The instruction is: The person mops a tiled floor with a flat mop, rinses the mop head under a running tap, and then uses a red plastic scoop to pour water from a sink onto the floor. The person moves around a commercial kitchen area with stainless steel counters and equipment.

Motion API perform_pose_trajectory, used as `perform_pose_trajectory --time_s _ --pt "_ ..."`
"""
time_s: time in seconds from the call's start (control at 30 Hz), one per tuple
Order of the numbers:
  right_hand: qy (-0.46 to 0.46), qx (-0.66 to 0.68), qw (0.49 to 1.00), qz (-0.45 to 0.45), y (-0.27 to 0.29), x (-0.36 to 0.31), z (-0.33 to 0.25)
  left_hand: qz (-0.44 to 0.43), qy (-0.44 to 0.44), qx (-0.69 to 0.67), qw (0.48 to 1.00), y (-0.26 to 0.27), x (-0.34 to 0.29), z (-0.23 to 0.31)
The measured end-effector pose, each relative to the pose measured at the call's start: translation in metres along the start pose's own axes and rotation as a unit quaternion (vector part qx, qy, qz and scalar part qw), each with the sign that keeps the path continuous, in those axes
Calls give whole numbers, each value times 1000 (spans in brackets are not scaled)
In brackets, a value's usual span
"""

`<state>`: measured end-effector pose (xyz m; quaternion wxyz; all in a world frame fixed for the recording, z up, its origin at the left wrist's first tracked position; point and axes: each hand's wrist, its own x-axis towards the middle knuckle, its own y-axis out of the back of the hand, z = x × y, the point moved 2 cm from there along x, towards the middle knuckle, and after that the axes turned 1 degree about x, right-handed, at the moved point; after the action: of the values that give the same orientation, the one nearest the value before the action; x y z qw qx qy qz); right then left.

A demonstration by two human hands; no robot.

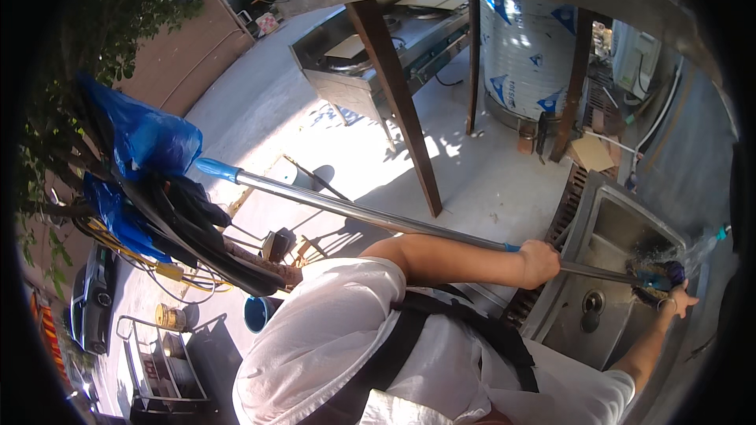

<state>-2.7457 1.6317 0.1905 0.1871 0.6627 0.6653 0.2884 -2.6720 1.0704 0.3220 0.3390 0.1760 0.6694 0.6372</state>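
Our left hand [541,264] has its grip closed round the long silver metal pole [339,205], dark bushy mop head [675,271] down in the grey steel sink [565,316], water spray [693,252] flying! Our right hand [679,299] spreads open just beside it. Best we steady the pole, turning slowly, head kept inside the sink's edge. Out left, the pole's blue end [214,169] nears the shiny blue plastic bag [157,138]: little swing there.
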Motion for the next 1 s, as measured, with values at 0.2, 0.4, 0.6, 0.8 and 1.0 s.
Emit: perform_pose_trajectory --time_s 0.2,0.4,0.6,0.8,1.0 --pt "145 -254 949 -119 -33 41 11 -22 -25 58 998 -14 10 5" --pt "327 -289 888 -143 0 -15 -19 -40 -32 53 997 -11 10 4" --pt "203 -352 902 -148 -1 -16 -36 -27 -28 19 999 -19 8 -1" --pt "173 -291 933 -122 -1 -1 -25 -19 -33 -3 999 -34 7 -5" --pt "262 -240 930 -95 -7 -40 -33 -37 -41 -46 997 -45 7 -21"
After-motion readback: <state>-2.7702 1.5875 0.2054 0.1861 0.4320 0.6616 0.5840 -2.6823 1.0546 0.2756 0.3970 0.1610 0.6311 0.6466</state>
